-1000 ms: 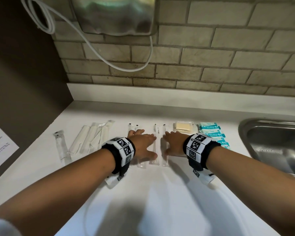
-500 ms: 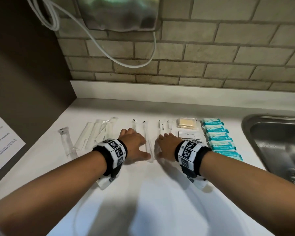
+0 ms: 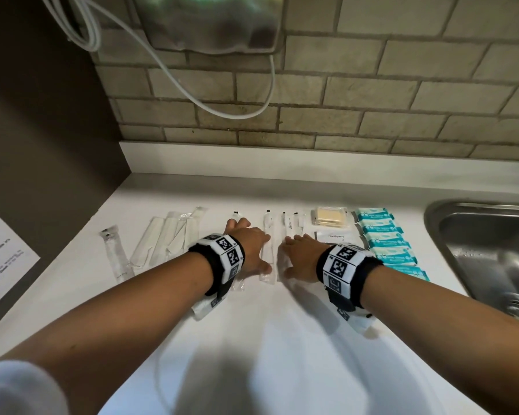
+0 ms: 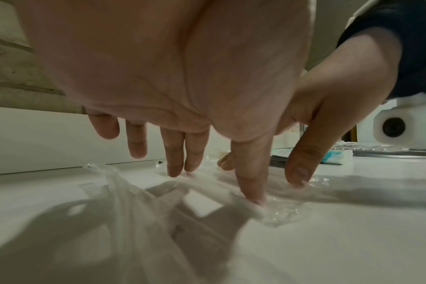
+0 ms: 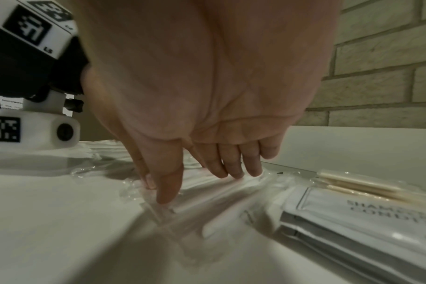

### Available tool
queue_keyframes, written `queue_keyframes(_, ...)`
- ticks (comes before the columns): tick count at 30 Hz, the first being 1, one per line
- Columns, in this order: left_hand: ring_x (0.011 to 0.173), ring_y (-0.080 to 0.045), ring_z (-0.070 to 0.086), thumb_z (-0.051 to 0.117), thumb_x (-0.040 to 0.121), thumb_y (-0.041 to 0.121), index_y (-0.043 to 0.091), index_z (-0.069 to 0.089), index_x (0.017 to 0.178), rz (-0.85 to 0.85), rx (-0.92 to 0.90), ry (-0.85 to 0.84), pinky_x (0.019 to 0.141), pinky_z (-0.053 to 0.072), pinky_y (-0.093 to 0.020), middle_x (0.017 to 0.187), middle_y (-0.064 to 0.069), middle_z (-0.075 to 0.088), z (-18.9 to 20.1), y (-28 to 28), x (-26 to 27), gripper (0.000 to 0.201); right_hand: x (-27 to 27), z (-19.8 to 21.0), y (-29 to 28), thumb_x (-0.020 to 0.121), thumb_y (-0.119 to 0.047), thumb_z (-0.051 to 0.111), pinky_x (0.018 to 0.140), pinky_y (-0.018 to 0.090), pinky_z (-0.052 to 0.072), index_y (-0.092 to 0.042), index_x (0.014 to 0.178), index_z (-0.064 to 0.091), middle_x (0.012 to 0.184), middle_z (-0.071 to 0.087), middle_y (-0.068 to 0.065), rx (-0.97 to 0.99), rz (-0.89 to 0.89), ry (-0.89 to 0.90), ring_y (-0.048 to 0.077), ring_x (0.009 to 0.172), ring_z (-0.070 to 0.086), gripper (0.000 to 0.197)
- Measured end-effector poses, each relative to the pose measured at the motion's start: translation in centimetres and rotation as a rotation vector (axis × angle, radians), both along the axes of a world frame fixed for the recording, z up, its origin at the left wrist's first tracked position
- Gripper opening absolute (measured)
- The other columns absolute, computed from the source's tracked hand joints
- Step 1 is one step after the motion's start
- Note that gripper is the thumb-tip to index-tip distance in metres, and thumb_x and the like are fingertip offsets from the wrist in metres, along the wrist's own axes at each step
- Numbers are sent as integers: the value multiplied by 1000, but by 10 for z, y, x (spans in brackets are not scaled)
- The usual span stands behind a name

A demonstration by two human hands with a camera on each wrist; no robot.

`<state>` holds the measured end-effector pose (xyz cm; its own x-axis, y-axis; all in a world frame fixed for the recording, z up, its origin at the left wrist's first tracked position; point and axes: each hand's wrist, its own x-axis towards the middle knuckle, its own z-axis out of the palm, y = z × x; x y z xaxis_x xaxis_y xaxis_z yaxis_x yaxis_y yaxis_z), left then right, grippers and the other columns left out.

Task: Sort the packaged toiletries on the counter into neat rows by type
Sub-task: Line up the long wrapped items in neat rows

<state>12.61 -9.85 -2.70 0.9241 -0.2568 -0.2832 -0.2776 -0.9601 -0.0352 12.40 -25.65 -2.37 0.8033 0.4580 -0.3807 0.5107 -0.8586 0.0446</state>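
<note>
Both forearms reach forward over the white counter point(image 3: 282, 354), palms down. The left hand point(image 3: 249, 250) and right hand point(image 3: 300, 259) lie side by side, fingers straight and spread, fingertips pressing clear sleeves point(image 3: 267, 253) flat; nothing is gripped. One sleeve lies between the thumbs. Right of the right hand sit sachets point(image 5: 367, 217), then blue packets point(image 3: 384, 238). Farther left lie more clear wrappers point(image 3: 165, 238).

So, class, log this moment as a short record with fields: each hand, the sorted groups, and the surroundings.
left hand: open, fingers flat on clear sleeves
right hand: open, fingers pressing clear sleeves
far left: long clear packets
beside right hand: toothpaste sachet, cotton swab pack
right row: blue packets
edge: sink
surface: white counter
</note>
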Motion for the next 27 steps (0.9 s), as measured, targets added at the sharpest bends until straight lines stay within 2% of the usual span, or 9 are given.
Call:
queue_keyframes(8,130,-27,30,56,74,69,29,47,136,-3,21,10,106,22,-45,137,4,51,3,-5,6,74,0,5,-3,92,-39,52,118,41,23,-11,144,39,150,38,10,-15,17,2,28,140,34,61)
queue_keyframes(16,134,-21,26,58,74,68,31,42,142,68,-155,-59,106,18,-40,148,8,41,17,19,-5,79,6,11,11,96,-38,47,114,41,26,-8,142,40,146,41,11,-7,51,-63,29,136,37,55)
queue_keyframes(21,139,-21,22,56,75,67,32,38,144,101,-108,-38,110,15,-41,153,10,35,17,49,-24,80,9,5,27,94,-42,49,115,41,24,-9,139,42,143,46,10,-6,35,-57,29,134,39,56)
queue_keyframes(24,145,-22,15,54,80,65,30,31,149,93,-64,14,114,9,-42,158,10,25,18,52,-31,80,7,1,32,91,-40,54,115,40,24,-9,138,44,141,48,9,-18,9,-57,28,134,40,57)
queue_keyframes(27,147,-22,12,53,82,65,30,28,150,84,-53,24,114,9,-44,160,10,21,17,51,-31,81,8,0,36,89,-38,55,114,39,27,-8,135,46,135,52,10,-33,-14,-82,28,129,44,55)
